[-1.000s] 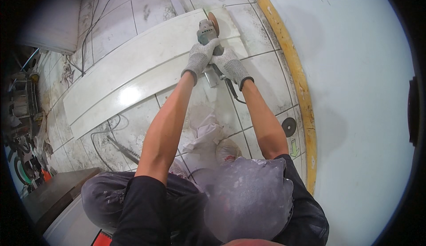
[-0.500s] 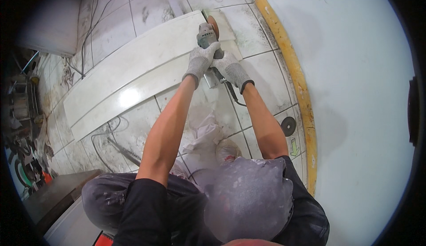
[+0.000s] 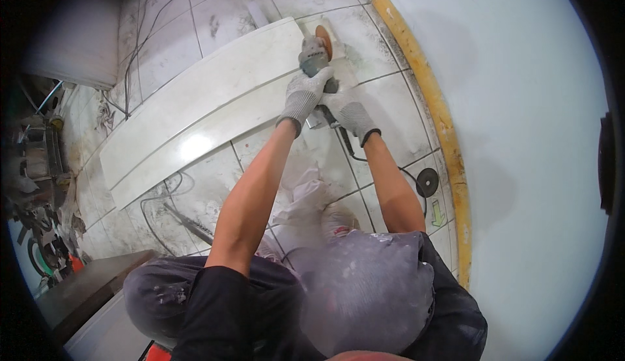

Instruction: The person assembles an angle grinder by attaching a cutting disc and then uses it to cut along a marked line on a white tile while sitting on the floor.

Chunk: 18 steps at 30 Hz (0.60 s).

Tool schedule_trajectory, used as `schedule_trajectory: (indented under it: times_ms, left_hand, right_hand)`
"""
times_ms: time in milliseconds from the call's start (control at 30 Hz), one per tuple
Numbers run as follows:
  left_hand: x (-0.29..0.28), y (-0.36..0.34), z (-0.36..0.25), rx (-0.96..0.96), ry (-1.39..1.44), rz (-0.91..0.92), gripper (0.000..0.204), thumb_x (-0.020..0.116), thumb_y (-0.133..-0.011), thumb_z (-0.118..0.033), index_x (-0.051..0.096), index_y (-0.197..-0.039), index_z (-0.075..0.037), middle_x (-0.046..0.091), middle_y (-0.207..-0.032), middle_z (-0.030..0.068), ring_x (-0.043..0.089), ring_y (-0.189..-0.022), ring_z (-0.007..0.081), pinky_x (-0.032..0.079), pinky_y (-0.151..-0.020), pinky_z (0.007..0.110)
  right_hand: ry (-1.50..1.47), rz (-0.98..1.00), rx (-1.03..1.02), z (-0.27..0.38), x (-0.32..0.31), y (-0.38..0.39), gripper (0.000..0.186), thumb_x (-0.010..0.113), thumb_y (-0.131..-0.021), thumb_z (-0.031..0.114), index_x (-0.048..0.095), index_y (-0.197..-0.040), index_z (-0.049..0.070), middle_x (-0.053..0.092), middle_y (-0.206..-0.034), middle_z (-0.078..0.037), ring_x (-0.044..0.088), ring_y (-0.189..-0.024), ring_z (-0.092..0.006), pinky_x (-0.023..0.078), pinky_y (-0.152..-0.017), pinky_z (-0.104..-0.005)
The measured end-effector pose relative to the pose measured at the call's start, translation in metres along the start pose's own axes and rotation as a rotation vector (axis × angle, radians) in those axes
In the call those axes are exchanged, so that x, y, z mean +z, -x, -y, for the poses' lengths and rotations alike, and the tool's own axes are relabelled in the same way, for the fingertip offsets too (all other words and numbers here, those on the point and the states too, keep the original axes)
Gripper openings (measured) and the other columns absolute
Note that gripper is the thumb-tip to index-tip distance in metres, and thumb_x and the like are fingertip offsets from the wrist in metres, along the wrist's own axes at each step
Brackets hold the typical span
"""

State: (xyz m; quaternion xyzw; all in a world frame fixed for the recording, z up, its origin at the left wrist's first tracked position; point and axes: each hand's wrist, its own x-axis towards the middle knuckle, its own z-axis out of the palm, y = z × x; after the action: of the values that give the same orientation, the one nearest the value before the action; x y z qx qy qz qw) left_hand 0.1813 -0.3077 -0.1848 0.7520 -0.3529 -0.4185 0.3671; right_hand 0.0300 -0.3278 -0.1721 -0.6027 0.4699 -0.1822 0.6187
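My left hand (image 3: 307,94) and my right hand (image 3: 345,110), both in knitted light grey gloves with dark cuffs, are closed on an angle grinder (image 3: 314,60) with a reddish-brown disc (image 3: 323,42). The disc sits at the right end of two long, glossy white slabs (image 3: 195,100) lying side by side on the floor. Whether it touches them I cannot tell. A short metal bar (image 3: 315,123) shows beneath the slabs by my hands. The grinder's black cord (image 3: 355,152) runs from under my right hand.
A white wall (image 3: 521,133) with a yellow strip (image 3: 433,107) along its base is on the right. A black disc (image 3: 428,182) lies near it. A white cloth or bag (image 3: 303,198) is before my knees. Cables (image 3: 150,26) and a dark, cluttered rack (image 3: 39,172) are on the left.
The grinder and both my hands have shifted slightly right and toward me, still gripped. The cord now loops nearer the black disc on the floor.
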Motion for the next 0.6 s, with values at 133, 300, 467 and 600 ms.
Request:
schedule_trajectory:
  times_ms: [133, 300, 467, 600]
  left_hand:
    - [0.01, 0.003, -0.007, -0.051, 0.212, 0.136, 0.068, 0.068, -0.094, -0.062, 0.077, -0.108, 0.003, 0.078, -0.095, 0.0257, 0.077, -0.094, 0.0382, 0.058, -0.084, 0.048]
    - [0.023, 0.018, 0.012, 0.338, -0.283, -0.087, 0.049, 0.061, -0.105, -0.049, 0.075, -0.108, -0.002, 0.078, -0.106, 0.0218, 0.073, -0.106, 0.0397, 0.055, -0.095, 0.048]
    - [0.031, 0.035, 0.035, 0.451, -0.554, -0.051, 0.039, 0.059, -0.106, -0.038, 0.069, -0.127, -0.007, 0.071, -0.135, 0.0165, 0.066, -0.125, 0.0388, 0.051, -0.105, 0.05]
    - [0.033, 0.029, 0.042, 0.702, -0.867, -0.08, 0.049, 0.064, -0.103, -0.041, 0.064, -0.14, -0.009, 0.059, -0.153, 0.0162, 0.053, -0.143, 0.0359, 0.041, -0.119, 0.052]
  right_hand:
    - [-0.241, -0.029, -0.072, 0.018, -0.023, 0.012, 0.042, 0.081, -0.089, 0.023, 0.068, -0.12, -0.003, 0.074, -0.094, -0.008, 0.07, -0.078, -0.0159, 0.057, -0.071, -0.0304]
    - [-0.184, -0.07, 0.063, 0.04, -0.067, 0.038, 0.034, 0.083, -0.089, 0.026, 0.067, -0.108, 0.002, 0.067, -0.078, -0.001, 0.061, -0.063, -0.0089, 0.051, -0.057, -0.0279]
    - [-0.234, -0.08, 0.065, 0.039, -0.085, 0.061, 0.033, 0.085, -0.088, 0.028, 0.068, -0.103, 0.004, 0.065, -0.075, 0.0, 0.059, -0.059, -0.0087, 0.049, -0.053, -0.0278]
    - [-0.273, -0.068, 0.058, 0.03, -0.092, 0.067, 0.034, 0.085, -0.088, 0.03, 0.07, -0.101, 0.003, 0.066, -0.074, -0.001, 0.06, -0.059, -0.0094, 0.049, -0.053, -0.0273]
